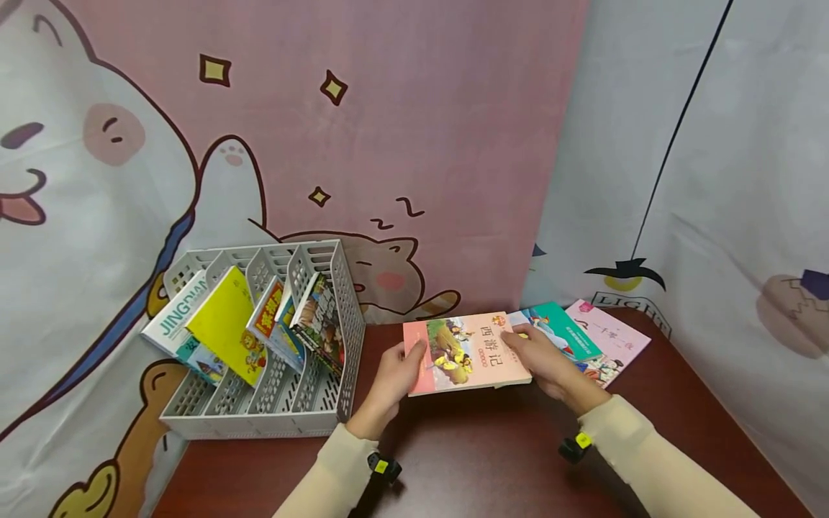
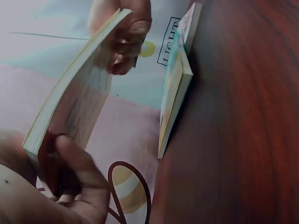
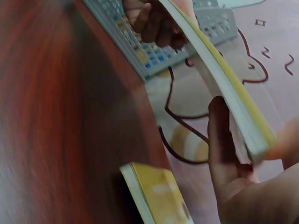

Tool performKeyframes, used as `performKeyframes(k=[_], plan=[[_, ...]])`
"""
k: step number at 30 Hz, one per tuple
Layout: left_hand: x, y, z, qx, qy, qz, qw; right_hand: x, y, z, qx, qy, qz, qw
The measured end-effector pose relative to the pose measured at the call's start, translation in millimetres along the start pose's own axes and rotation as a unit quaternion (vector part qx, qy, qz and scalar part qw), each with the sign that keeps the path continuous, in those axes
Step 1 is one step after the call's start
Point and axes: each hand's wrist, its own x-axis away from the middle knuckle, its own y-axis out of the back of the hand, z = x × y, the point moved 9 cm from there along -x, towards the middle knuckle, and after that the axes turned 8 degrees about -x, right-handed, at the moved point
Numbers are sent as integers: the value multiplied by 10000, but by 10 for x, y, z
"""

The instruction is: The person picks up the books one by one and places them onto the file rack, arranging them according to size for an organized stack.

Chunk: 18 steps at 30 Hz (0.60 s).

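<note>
A pink storybook point(image 1: 466, 352) with a picture cover and Chinese characters is held up above the table, cover facing me. My left hand point(image 1: 393, 378) grips its left edge, thumb on the cover and fingers underneath. Opposite, my right hand point(image 1: 547, 360) grips the right edge in the same way. From the left wrist view the book point(image 2: 79, 100) appears edge-on, bowed slightly, with air between it and the table. Behind the right hand lie a teal book point(image 1: 560, 327) and a pale pink book point(image 1: 612, 334), overlapping; a yellow-covered book point(image 3: 161, 191) shows low in the right wrist view.
To the left stands a grey slotted file rack point(image 1: 259, 424) with several books leaning in its compartments, among them a yellow book point(image 1: 227, 327) and a white book point(image 1: 178, 316). A cartoon-printed cloth point(image 1: 414, 144) hangs behind the dark red table point(image 1: 453, 460).
</note>
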Motion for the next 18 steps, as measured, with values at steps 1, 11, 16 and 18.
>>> performKeyframes(k=[1,11,16,18], plan=[[9,5,-16,-53,-86,-25,9999,-6,-44,-4,-98,33,4,9999],[63,63,19,-87,-167,-90,9998,-73,-201,-50,-301,181,-63,9994],[29,89,57,165,42,265,9995,-86,-164,25,-252,385,24,9989],[2,111,41,280,90,390,9988,-83,-148,47,-215,352,161,9990]])
